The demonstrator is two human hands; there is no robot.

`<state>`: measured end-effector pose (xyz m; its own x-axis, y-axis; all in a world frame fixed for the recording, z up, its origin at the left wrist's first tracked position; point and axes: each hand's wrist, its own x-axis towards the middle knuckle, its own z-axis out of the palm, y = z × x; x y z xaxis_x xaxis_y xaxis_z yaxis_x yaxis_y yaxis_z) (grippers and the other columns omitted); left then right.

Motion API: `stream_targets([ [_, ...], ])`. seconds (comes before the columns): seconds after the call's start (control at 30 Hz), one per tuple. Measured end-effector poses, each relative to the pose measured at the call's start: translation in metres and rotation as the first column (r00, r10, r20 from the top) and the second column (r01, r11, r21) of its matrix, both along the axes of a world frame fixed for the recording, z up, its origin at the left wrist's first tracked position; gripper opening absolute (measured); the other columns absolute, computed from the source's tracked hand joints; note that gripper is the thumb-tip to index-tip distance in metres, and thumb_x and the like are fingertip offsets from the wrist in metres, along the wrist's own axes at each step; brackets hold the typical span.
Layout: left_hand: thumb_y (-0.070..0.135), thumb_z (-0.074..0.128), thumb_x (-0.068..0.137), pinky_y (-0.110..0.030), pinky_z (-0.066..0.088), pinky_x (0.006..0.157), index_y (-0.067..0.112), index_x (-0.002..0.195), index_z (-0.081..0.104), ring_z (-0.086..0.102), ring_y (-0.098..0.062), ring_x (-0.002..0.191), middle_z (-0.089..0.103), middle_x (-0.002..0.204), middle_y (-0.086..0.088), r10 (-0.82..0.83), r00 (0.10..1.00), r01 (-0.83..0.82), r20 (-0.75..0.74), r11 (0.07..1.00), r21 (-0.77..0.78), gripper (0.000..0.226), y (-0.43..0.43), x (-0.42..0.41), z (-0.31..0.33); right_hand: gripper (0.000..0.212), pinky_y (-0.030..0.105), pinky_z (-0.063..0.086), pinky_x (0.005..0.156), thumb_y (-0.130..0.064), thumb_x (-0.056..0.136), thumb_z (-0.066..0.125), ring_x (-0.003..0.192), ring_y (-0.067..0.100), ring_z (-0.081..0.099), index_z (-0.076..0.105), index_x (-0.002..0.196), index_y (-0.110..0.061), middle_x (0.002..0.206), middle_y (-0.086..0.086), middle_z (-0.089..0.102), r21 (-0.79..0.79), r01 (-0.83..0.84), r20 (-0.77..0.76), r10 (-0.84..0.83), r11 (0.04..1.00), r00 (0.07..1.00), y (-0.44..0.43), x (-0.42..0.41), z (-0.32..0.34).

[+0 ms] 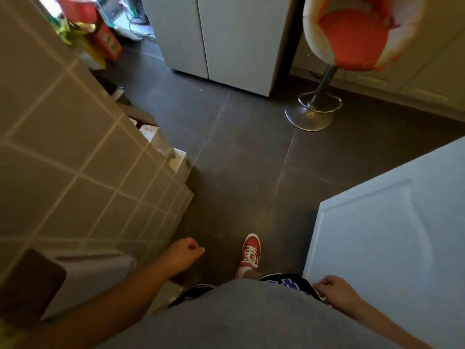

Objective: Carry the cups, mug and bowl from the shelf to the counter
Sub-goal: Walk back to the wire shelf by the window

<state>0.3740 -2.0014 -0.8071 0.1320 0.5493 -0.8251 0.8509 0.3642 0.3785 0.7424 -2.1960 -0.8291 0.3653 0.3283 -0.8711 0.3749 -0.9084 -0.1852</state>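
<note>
L hand (185,254) hangs loosely curled, empty, just right of tiled wall (75,159). Boxes (161,139) ahead of it could catch a foot. Red shoe (250,253) btwn hands. R hand (332,289) slack, empty, beside white door (390,235), so knuckle-bump risk. No cups, mug or bowl in view.

Dim in here. Daylight spills from the upper left of the frame, bleaching the red boxes (107,40) there. The dark floor tiles (239,159) carry a faint sheen. Everything looks soft and smeared; the edges bow outward.
</note>
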Motion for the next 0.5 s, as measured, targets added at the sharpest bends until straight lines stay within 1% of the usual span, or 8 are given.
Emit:
stream_targets([
  [0.07,0.031,0.062,0.092,-0.027,0.046,0.065,0.019,0.083,0.059,0.059,-0.016,0.077,0.063,0.082,-0.002,0.030,0.999,-0.030,-0.029,1.000,0.008,0.015,0.014,0.003,0.000,0.022,0.025,0.044,0.053,-0.026,0.089,0.064,0.067,0.025,0.065,0.065,0.086,-0.005,0.080,0.013,0.069,0.029,-0.012,-0.019,0.013,0.999,1.000,0.042,0.013,0.006],
  [0.17,0.022,0.063,0.092,-0.028,0.041,0.063,0.012,0.079,0.057,0.054,-0.019,0.070,0.056,0.071,-0.004,0.117,0.991,-0.115,-0.063,0.993,0.034,0.018,0.039,0.005,0.002,0.018,0.028,0.047,0.061,-0.031,0.091,0.061,0.077,0.024,0.065,0.061,0.083,-0.015,0.087,0.010,0.067,0.093,-0.088,-0.034,0.092,0.992,0.995,0.117,0.032,0.015],
  [0.23,0.024,0.062,0.093,-0.027,0.040,0.061,0.013,0.079,0.057,0.053,-0.017,0.066,0.057,0.071,-0.005,0.148,0.986,-0.147,-0.076,0.989,0.016,0.018,0.050,0.002,0.003,0.019,0.032,0.050,0.070,-0.033,0.091,0.060,0.084,0.024,0.065,0.062,0.089,-0.015,0.091,0.009,0.066,0.121,-0.134,-0.052,0.141,0.984,0.989,0.163,0.038,0.020],
  [0.33,0.030,0.062,0.092,-0.027,0.042,0.060,0.018,0.081,0.061,0.055,-0.015,0.065,0.060,0.072,-0.003,0.147,0.983,-0.149,-0.107,0.989,-0.013,0.016,0.072,-0.004,-0.002,0.021,0.032,0.052,0.077,-0.036,0.091,0.061,0.091,0.022,0.065,0.063,0.099,-0.017,0.098,0.006,0.066,0.159,-0.199,-0.070,0.212,0.967,0.975,0.231,0.044,0.020],
  [0.43,0.031,0.061,0.092,-0.026,0.043,0.057,0.019,0.082,0.061,0.056,-0.013,0.063,0.061,0.073,-0.002,0.145,0.980,-0.154,-0.133,0.987,-0.056,0.017,0.100,-0.004,-0.012,0.019,0.032,0.052,0.077,-0.037,0.090,0.061,0.091,0.020,0.064,0.063,0.100,-0.021,0.098,0.003,0.066,0.194,-0.259,-0.101,0.281,0.946,0.954,0.290,0.047,0.016],
  [0.5,0.032,0.061,0.092,-0.025,0.045,0.058,0.021,0.083,0.061,0.059,-0.013,0.065,0.064,0.077,-0.002,0.147,0.979,-0.158,-0.142,0.985,-0.074,0.014,0.125,0.000,-0.019,0.015,0.030,0.051,0.074,-0.037,0.089,0.062,0.089,0.019,0.063,0.062,0.096,-0.024,0.095,0.002,0.066,0.201,-0.290,-0.111,0.316,0.936,0.942,0.326,0.053,0.014],
])
